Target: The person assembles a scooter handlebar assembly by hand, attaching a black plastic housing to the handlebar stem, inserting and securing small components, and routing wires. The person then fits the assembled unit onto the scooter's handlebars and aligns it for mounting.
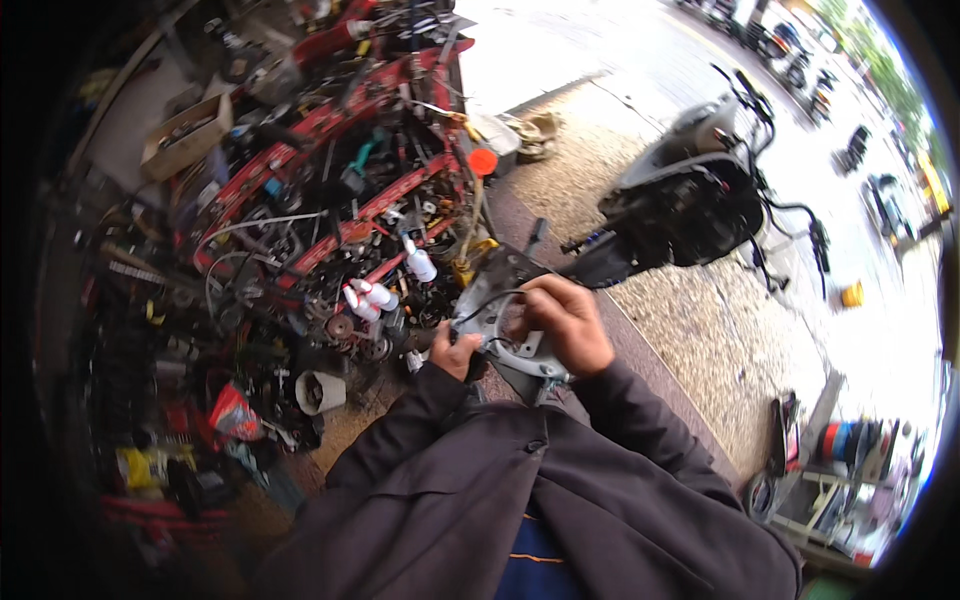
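Observation:
In front of my lap is a silver-grey moulded part [520, 357] with rounded edges and openings, which looks like a scooter's cover piece. My left hand [455, 350] is closed at its left edge, thumb on top, beside the lower end of a black cable [484, 301]. That cable arches up over the part to my right hand [568, 325], whose fingers are curled and pinch its upper end. Beyond my hands lies a dark and grey body piece [505, 268]; I cannot tell whether it joins the part.
A red rack [375, 205] crammed with tools and parts stands to the left, with white spray bottles [420, 262] nearby. A stripped scooter [690, 205] stands ahead right. A white bucket [320, 392] is at the lower left. A cart with coloured spools [845, 440] stands at right.

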Demonstrator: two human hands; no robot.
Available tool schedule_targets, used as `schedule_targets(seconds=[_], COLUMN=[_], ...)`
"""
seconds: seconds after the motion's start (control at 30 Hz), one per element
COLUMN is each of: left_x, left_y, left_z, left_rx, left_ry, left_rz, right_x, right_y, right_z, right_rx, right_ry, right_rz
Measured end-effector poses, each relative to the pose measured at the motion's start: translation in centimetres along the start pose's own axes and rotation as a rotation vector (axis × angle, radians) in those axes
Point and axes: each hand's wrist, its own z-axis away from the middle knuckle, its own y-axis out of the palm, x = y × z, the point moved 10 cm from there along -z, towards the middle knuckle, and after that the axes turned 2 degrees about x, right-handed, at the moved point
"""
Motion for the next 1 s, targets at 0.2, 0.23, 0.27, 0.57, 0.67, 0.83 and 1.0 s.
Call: schedule_targets(seconds=[0.2,0.23,0.27,0.57,0.67,0.83,1.0], left_x=[3.3,3.7,3.6,1.1,-2.9,-16.9,-23.2], left_y=[2.0,2.5,3.3,3.2,-3.7,-22.6,-31.1], left_z=[1.0,1.3,1.5,1.2,-2.2,-9.9,-17.0], left_rx=[-0.088,-0.062,-0.035,0.133,-0.099,-0.783,-0.999], left_ry=[-0.097,-0.147,-0.143,-0.204,-0.048,0.508,0.581], left_rz=[-0.241,-0.281,-0.300,-0.456,-0.335,-0.415,-0.962], right_x=[5.3,5.7,5.9,2.8,2.1,-0.3,-2.1], right_y=[-3.2,-3.1,-2.8,0.3,0.4,-0.2,-0.8], right_z=[0.2,0.1,0.0,-2.4,-3.3,-4.2,-4.1], right_rx=[-0.034,-0.014,0.003,0.041,0.010,-0.124,-0.241], right_ry=[-0.105,-0.109,-0.121,-0.005,-0.025,-0.013,0.008], right_rz=[-0.096,-0.121,-0.112,-0.100,0.035,0.086,0.153])
